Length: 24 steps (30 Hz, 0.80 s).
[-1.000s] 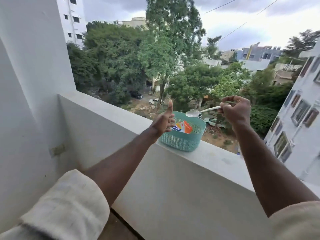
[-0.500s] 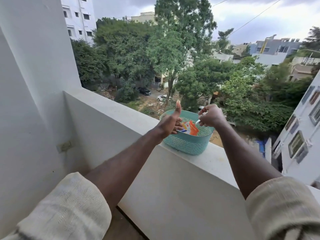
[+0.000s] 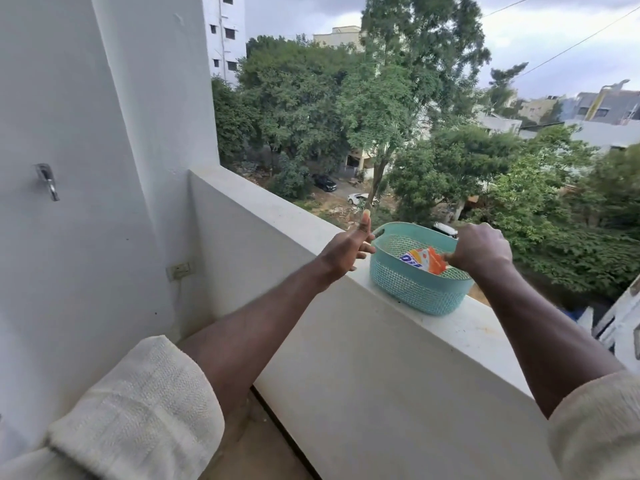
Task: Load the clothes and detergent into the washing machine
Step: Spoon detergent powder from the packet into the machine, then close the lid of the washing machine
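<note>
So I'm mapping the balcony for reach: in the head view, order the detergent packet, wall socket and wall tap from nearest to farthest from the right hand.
From the right hand:
1. Detergent packet, in the basket, at its fingers.
2. Wall socket, low on the left wall.
3. Wall tap, higher, farther left.

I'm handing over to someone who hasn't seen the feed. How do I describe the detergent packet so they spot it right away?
Find the white balcony ledge; on top of it stands a teal perforated basket. The detergent packet lies inside it, just left of the closed right hand reaching in. It is the only orange-and-white thing there, with blue lettering.
</note>
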Each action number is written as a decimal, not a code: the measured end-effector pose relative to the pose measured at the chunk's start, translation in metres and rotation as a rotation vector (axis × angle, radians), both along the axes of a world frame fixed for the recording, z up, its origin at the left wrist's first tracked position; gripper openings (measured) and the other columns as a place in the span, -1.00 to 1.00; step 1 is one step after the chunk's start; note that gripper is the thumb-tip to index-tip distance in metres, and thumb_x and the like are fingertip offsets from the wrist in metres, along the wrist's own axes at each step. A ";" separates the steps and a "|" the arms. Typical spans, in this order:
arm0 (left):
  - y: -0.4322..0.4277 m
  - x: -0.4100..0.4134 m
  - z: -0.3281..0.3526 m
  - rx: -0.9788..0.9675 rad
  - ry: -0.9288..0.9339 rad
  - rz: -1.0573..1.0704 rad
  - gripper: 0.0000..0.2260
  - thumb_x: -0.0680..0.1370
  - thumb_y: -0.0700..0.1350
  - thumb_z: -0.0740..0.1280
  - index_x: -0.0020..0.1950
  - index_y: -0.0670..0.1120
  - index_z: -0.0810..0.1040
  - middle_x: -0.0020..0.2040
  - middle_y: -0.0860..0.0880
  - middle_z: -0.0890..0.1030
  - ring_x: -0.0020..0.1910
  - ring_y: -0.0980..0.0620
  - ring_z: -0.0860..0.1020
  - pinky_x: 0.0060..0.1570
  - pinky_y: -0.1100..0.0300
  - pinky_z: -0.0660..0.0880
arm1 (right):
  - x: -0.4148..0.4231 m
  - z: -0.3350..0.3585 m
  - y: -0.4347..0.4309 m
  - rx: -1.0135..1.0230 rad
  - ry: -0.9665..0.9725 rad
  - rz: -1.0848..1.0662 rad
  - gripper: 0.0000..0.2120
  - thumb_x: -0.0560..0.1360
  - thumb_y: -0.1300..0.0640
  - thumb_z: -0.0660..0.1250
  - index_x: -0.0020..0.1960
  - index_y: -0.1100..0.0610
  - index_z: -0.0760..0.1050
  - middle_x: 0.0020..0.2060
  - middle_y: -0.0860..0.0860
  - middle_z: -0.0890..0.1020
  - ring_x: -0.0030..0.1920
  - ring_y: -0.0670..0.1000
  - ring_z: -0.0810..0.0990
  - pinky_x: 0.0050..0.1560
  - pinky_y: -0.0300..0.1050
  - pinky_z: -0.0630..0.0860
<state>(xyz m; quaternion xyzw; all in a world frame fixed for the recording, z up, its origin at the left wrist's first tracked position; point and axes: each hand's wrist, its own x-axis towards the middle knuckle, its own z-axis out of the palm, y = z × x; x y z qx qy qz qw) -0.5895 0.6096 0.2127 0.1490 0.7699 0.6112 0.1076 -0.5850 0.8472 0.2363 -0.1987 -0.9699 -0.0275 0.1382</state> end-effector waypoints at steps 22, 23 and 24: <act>-0.538 0.284 -0.036 -0.552 0.289 0.806 -0.93 0.44 -0.01 0.45 -0.19 0.09 0.59 -0.24 0.15 0.62 -0.22 0.13 0.58 -0.18 0.20 0.51 | 0.186 -0.045 -0.580 -0.590 0.184 1.237 -0.68 0.39 -0.09 0.46 0.04 0.05 0.56 -0.12 -0.04 0.65 -0.13 -0.02 0.61 -0.11 -0.14 0.51; -0.569 0.307 -0.040 -0.589 0.303 0.882 -0.92 0.42 -0.04 0.45 -0.24 0.07 0.58 -0.27 0.13 0.63 -0.24 0.11 0.59 -0.19 0.20 0.51 | 0.199 -0.050 -0.613 -0.592 0.183 1.294 -0.73 0.39 -0.06 0.47 0.00 0.07 0.58 -0.13 -0.03 0.66 -0.14 -0.01 0.61 -0.13 -0.15 0.50; -0.595 0.328 -0.043 -0.619 0.325 0.963 -0.91 0.41 -0.08 0.44 -0.28 0.03 0.58 -0.30 0.11 0.64 -0.27 0.09 0.60 -0.21 0.20 0.51 | 0.213 -0.054 -0.642 -0.597 0.177 1.339 -0.76 0.38 -0.03 0.48 -0.04 0.08 0.60 -0.14 -0.01 0.66 -0.14 0.00 0.62 -0.14 -0.17 0.48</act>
